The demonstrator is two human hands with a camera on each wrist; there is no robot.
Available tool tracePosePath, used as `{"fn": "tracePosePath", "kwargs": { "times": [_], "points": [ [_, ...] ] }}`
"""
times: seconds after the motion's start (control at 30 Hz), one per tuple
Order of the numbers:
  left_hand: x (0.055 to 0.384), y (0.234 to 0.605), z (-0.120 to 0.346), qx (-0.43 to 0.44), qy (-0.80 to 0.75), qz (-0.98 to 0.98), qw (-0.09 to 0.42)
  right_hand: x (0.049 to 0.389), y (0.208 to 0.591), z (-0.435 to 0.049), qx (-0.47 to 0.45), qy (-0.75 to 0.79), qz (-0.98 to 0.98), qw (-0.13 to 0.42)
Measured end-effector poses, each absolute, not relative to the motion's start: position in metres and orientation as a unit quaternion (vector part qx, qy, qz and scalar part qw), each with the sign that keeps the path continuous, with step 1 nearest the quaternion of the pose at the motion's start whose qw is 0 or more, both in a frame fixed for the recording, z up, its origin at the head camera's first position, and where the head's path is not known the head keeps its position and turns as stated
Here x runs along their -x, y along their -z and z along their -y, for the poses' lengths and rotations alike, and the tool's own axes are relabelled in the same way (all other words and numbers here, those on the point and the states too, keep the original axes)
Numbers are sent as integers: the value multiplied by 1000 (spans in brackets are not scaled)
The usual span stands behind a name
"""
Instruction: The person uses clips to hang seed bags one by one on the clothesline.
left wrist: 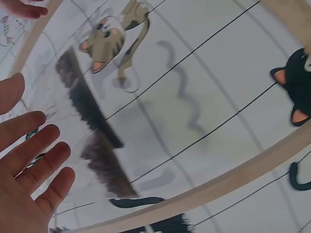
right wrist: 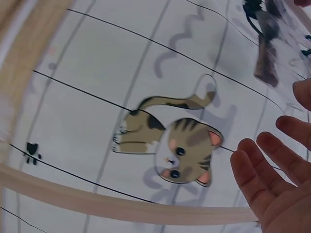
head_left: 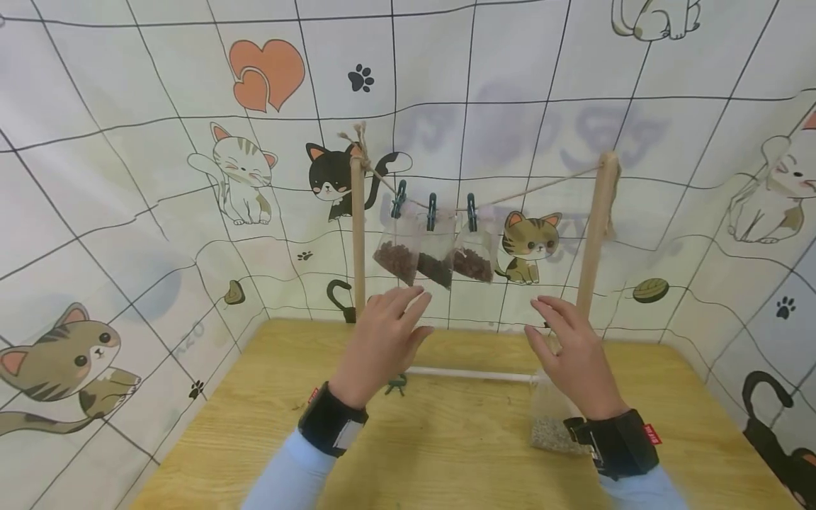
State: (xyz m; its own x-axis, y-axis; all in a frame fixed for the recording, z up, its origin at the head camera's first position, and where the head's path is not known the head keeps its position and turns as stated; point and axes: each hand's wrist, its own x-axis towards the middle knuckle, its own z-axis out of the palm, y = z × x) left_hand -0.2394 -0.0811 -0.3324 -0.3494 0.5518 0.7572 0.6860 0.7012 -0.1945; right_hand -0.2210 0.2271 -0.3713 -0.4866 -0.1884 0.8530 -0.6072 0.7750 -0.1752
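Three small clear bags hang in a row: the left bag [head_left: 397,261] and right bag [head_left: 474,263] hold reddish-brown pieces, the middle bag [head_left: 436,269] darker ones. Dark green clothespins [head_left: 431,211] hold them on a thin string [head_left: 542,187]. My left hand [head_left: 385,336] hovers below and left of the bags, its fingers spread and holding nothing. Below and to their right, my right hand [head_left: 574,354] is raised with relaxed, empty fingers. In the left wrist view the left hand [left wrist: 34,170] overlaps the bags' clear upper parts.
Two wooden posts [head_left: 358,241] carry the string, with a white rod [head_left: 472,373] low between them. Another clothespin [head_left: 397,383] lies on the wooden table [head_left: 446,439]. A clear bag of pale grains [head_left: 553,432] stands beneath the right hand. A cat-print cloth [head_left: 159,283] surrounds the table.
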Motion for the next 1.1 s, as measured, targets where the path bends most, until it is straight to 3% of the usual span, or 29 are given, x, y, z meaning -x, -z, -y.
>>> {"fn": "tracePosePath", "kwargs": {
  "times": [0.53, 0.83, 1.1],
  "points": [
    [240, 423, 91, 303, 168, 844, 410, 216, 442, -209, -201, -248, 862, 394],
    [242, 451, 92, 276, 194, 852, 401, 210, 465, -201, -185, -261, 873, 368],
    [243, 467, 92, 210, 195, 890, 354, 209, 473, -190, -187, -264, 877, 355]
  ]
}}
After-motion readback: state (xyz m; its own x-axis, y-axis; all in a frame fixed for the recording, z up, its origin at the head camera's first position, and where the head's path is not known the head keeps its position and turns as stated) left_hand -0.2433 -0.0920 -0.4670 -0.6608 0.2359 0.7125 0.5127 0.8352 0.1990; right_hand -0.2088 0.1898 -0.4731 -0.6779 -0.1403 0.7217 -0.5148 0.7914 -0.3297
